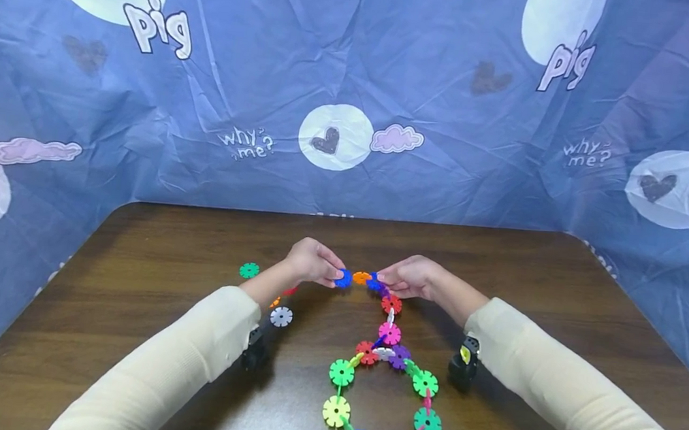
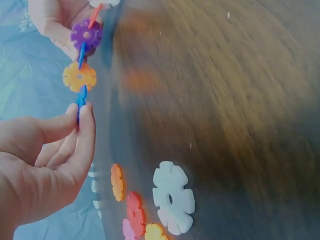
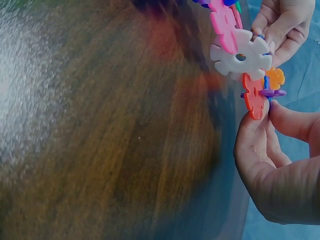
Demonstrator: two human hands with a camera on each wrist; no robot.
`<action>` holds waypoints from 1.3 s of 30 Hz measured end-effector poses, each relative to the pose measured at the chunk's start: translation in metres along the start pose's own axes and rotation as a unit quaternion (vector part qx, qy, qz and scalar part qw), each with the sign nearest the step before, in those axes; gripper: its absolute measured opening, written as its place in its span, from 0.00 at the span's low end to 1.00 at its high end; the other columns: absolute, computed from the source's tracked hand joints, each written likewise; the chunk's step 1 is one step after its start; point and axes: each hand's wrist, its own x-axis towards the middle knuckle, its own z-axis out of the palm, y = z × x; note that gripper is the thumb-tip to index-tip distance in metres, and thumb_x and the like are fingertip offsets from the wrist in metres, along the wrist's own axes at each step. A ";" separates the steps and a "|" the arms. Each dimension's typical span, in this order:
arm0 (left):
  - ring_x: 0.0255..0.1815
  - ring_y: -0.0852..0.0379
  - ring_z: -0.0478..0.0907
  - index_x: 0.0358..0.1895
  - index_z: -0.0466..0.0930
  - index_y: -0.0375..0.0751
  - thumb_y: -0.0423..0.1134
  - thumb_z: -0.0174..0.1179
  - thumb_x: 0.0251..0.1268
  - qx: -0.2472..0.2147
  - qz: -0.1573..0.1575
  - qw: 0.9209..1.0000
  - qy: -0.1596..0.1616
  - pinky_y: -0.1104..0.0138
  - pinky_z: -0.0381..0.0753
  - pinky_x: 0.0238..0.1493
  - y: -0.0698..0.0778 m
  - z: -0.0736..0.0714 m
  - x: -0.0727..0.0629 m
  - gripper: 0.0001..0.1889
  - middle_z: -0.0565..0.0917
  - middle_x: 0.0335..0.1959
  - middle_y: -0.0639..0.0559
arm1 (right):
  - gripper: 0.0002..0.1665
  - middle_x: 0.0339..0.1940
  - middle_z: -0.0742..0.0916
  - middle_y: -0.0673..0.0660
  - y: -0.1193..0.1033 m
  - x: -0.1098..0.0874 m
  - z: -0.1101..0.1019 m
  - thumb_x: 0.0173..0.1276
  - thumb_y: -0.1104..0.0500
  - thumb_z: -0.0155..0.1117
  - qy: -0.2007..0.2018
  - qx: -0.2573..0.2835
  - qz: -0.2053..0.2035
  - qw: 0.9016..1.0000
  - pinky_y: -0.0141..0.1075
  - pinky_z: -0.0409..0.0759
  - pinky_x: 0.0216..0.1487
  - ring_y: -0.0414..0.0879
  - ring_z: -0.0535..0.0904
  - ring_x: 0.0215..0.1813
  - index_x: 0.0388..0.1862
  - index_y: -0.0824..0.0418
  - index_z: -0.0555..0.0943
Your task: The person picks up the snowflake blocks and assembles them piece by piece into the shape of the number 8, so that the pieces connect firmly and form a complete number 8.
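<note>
My left hand (image 1: 314,262) pinches a blue notched disc (image 2: 82,97) between thumb and fingers. Its far edge meets the orange disc (image 2: 80,77); whether the slots are fully engaged I cannot tell. Opposite, my right hand (image 1: 415,276) pinches the chain's end at another blue disc (image 1: 374,282), close to a purple disc (image 2: 86,36). From there the chain runs through a red disc (image 1: 392,304), a white disc (image 3: 241,55) and a pink disc (image 1: 390,333) to a closed ring of several coloured discs, including a yellow one (image 1: 336,412), on the table.
Loose discs lie left of the chain near my left forearm: green (image 1: 249,270), white (image 1: 281,317), red (image 2: 135,212) and orange (image 2: 117,182) among them. The brown wooden table (image 1: 163,254) ends at a blue printed cloth (image 1: 273,188) behind.
</note>
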 end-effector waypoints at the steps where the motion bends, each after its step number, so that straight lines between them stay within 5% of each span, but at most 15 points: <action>1: 0.19 0.62 0.80 0.43 0.82 0.22 0.23 0.64 0.56 -0.001 -0.001 1.000 -0.002 0.67 0.87 0.34 0.000 0.001 -0.001 0.11 0.86 0.42 0.30 | 0.24 0.20 0.83 0.43 0.000 0.000 0.000 0.70 0.63 0.57 0.002 0.000 0.001 1.000 0.26 0.80 0.33 0.34 0.79 0.25 0.62 0.74 0.72; 20: 0.22 0.63 0.80 0.42 0.84 0.25 0.26 0.63 0.59 0.030 0.005 1.000 0.007 0.66 0.87 0.40 -0.002 0.008 -0.003 0.09 0.87 0.43 0.34 | 0.24 0.20 0.83 0.43 0.003 -0.001 0.001 0.70 0.62 0.57 -0.006 -0.003 0.003 1.000 0.27 0.79 0.35 0.34 0.78 0.26 0.62 0.74 0.72; 30: 0.20 0.65 0.79 0.40 0.85 0.27 0.28 0.65 0.58 0.062 0.033 0.998 0.002 0.67 0.86 0.37 -0.002 0.014 -0.003 0.08 0.88 0.36 0.36 | 0.24 0.19 0.83 0.42 0.005 -0.001 0.002 0.70 0.62 0.58 0.004 -0.022 0.002 1.000 0.27 0.78 0.35 0.33 0.78 0.27 0.61 0.74 0.72; 39: 0.20 0.66 0.78 0.38 0.86 0.26 0.27 0.66 0.57 0.020 0.019 0.999 0.030 0.69 0.86 0.33 -0.006 0.023 -0.004 0.08 0.88 0.38 0.36 | 0.23 0.19 0.82 0.43 0.008 0.000 0.006 0.69 0.62 0.59 0.028 -0.023 0.005 0.999 0.29 0.79 0.37 0.33 0.78 0.27 0.59 0.74 0.74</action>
